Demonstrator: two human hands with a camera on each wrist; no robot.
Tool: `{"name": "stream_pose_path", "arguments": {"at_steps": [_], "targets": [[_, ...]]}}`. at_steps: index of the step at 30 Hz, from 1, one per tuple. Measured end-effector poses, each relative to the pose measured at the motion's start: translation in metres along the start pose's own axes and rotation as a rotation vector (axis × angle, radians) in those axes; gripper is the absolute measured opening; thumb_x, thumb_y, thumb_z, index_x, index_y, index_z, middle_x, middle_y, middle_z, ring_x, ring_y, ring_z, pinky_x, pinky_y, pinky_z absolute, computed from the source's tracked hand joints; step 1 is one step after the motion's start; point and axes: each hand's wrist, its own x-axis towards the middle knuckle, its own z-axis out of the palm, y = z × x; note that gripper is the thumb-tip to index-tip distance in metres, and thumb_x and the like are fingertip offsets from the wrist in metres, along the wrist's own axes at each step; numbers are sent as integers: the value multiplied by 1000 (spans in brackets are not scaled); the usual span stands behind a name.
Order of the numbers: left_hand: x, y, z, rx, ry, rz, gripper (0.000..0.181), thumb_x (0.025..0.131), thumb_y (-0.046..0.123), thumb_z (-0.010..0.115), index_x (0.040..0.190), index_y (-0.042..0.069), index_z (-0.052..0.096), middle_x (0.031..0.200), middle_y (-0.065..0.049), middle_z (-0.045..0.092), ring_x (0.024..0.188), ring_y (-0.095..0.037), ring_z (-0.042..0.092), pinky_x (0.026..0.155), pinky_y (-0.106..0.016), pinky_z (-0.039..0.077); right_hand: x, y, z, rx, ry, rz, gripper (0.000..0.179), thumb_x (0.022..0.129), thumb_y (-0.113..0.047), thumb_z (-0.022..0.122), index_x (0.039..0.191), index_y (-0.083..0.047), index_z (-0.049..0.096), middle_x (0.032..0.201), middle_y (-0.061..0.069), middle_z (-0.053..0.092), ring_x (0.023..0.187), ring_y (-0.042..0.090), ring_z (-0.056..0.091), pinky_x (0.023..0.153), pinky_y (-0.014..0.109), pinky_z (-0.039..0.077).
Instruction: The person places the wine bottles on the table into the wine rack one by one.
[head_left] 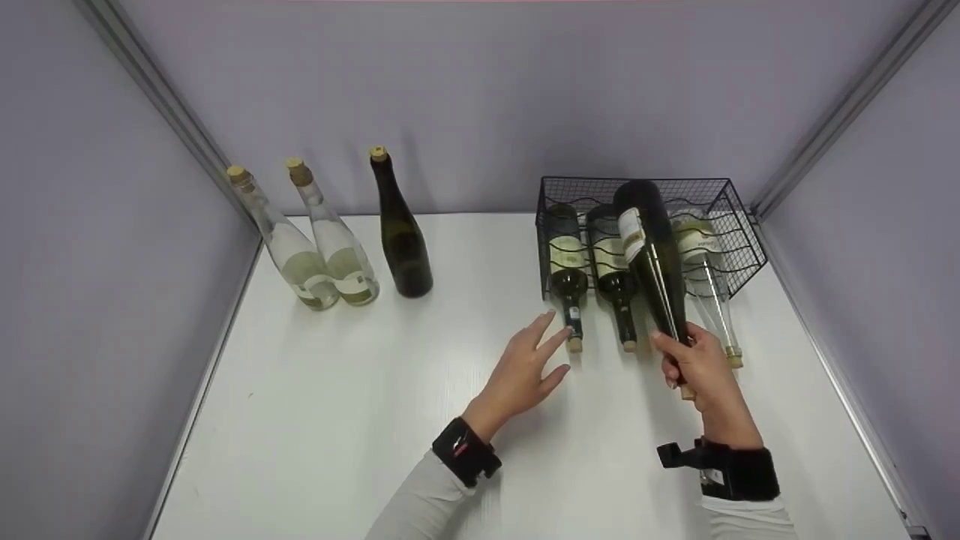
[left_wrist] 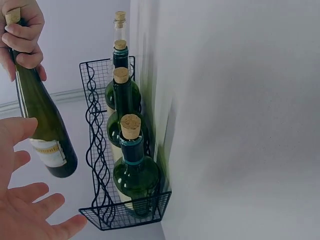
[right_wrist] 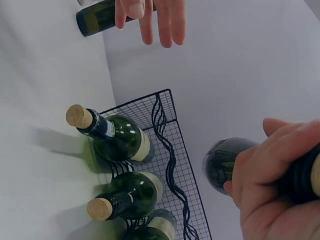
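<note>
My right hand [head_left: 701, 364] grips a dark green bottle [head_left: 651, 247] by its neck, its cork [head_left: 688, 392] towards me and its base above the black wire rack [head_left: 727, 196]. In the left wrist view, that held bottle [left_wrist: 45, 120] hangs beside the rack, apart from it. My left hand [head_left: 521, 371], fingers spread, holds nothing; it is near the neck of the leftmost racked bottle [head_left: 568, 262]. Another dark bottle [head_left: 611, 262] and a clear bottle [head_left: 705, 277] lie in the rack, corks outward. A further green bottle [left_wrist: 120, 57] there is hidden by the held one in the head view.
Two clear corked bottles [head_left: 289, 259] [head_left: 341, 259] and one dark bottle [head_left: 405, 247] stand upright on the white table [head_left: 330, 427] at the back left. Grey panels [head_left: 450, 97] enclose the table at the back and sides. The rack is close to the back right corner.
</note>
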Motion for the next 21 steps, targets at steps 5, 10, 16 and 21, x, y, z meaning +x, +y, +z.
{"name": "stream_pose_path", "arguments": {"at_steps": [5, 10, 16, 21], "targets": [[5, 4, 5, -7, -20, 9, 54, 96, 31, 65, 145, 15, 48, 153, -15, 34, 137, -27, 38, 110, -42, 35, 3, 0, -15, 6, 47, 13, 30, 98, -18, 63, 106, 4, 45, 61, -2, 50, 41, 5, 43, 39, 20, 42], [5, 6, 8, -10, -26, 23, 52, 96, 32, 64, 143, 16, 49, 152, -17, 34, 137, -27, 39, 110, -41, 35, 8, 1, -31, 6, 85, 42, 35, 97, -22, 64, 111, 3, 43, 66, -1, 55, 43, 5, 45, 40, 20, 43], [3, 9, 8, -4, -29, 33, 51, 96, 31, 65, 142, 17, 49, 152, -18, 36, 137, -26, 39, 110, -40, 35, 13, -1, -46, 0, 140, 54, 36, 96, -25, 66, 103, 0, 43, 58, -3, 50, 42, 7, 47, 35, 20, 37], [2, 9, 9, -13, -25, 38, 51, 96, 30, 66, 142, 16, 50, 152, -18, 36, 138, -27, 38, 110, -40, 34, 21, -3, -56, -5, 187, 65, 34, 95, -24, 67, 103, 1, 44, 61, -2, 52, 43, 6, 48, 33, 20, 35]]}}
